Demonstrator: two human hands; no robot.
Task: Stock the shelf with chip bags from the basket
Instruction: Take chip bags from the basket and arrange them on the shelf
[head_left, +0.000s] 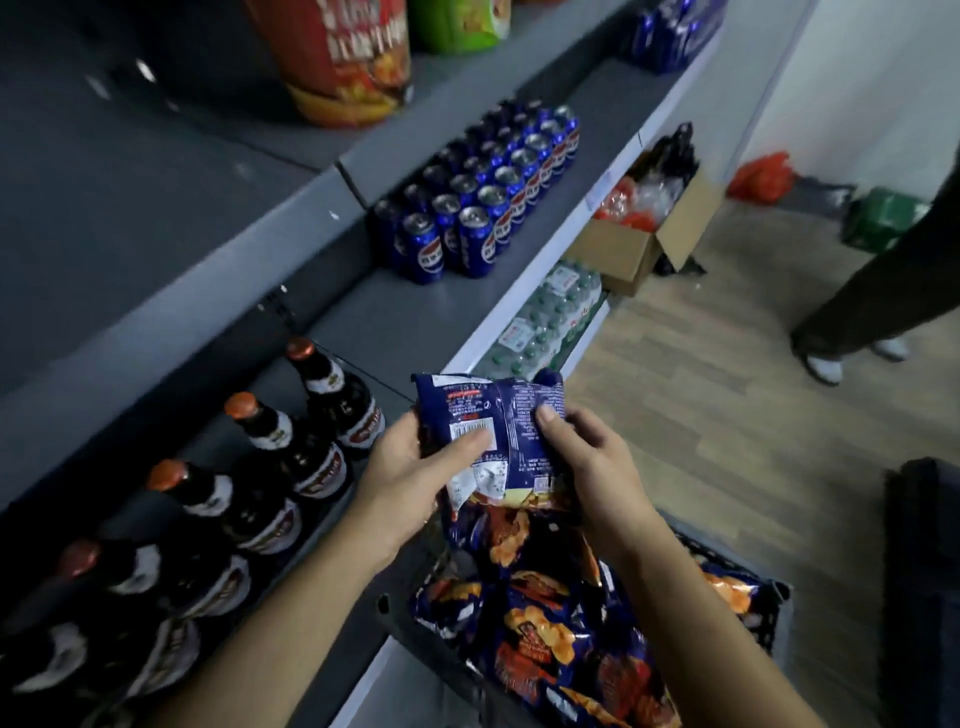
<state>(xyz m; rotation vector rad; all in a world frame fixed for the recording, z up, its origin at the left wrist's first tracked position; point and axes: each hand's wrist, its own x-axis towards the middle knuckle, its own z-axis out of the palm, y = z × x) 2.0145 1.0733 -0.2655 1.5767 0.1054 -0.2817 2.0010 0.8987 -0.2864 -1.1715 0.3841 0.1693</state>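
While both of your hands pinch the same bag, the risk begins at the left: the brown bottles (291, 441) stand just beside your left hand (410, 457), and a wide sweep of that wrist toward the shelf (395, 322) could knock 1 over. Your left hand holds the chip bag (488, 415) with the thumb pressed flat on its printed back and the fingers curled behind. Your right hand (587, 457) grips the right edge in the same way. The bag is between your hands, above the basket, not yet on the shelf. 1 more bag seems to hang under it; whether it is held is not clear, so it may drop. A hard squeeze would crush the chips. Below your right hand the basket (777, 613) is full of more blue chip bags. Far ahead of that hand, a cardboard box (623, 249) on the floor holds red and clear packets.
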